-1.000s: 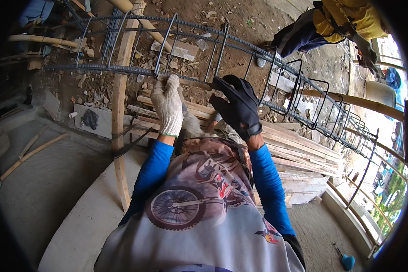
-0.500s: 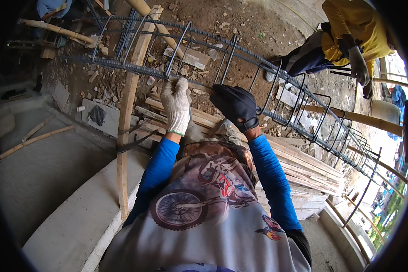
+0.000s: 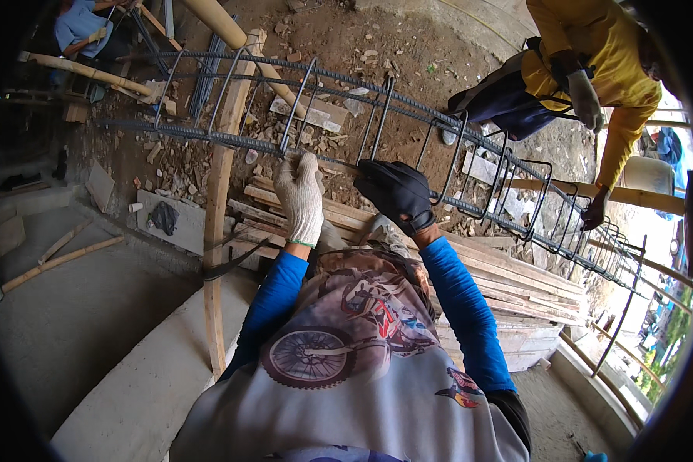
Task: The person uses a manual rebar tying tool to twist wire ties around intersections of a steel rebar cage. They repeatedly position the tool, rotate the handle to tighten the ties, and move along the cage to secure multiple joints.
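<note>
A long rebar cage (image 3: 485, 208) of ribbed bars and square stirrups crosses in front of me, from far left down to the right. My left hand (image 3: 300, 196), in a white knitted glove, is closed at its near lengthwise bar (image 3: 336, 162), beside a stirrup (image 3: 299, 108). To the right, my right hand (image 3: 396, 194), in a black glove, is closed on the same bar, close to a pair of stirrups. A short stretch of bar shows between the hands. The fingertips are partly hidden, so anything small in them cannot be made out.
An upright timber post (image 3: 217, 177) and a bamboo pole (image 3: 215, 23) stand by the cage at left. Stacked planks (image 3: 508, 277) lie below it. A co-worker in yellow (image 3: 593, 46) bends over its right part; another person in blue (image 3: 85, 31) is far left.
The co-worker in yellow has leaned in, one arm now reaching down to the cage's right part. The person in blue shows more fully. My hands stay at the bar, nearly unmoved.
</note>
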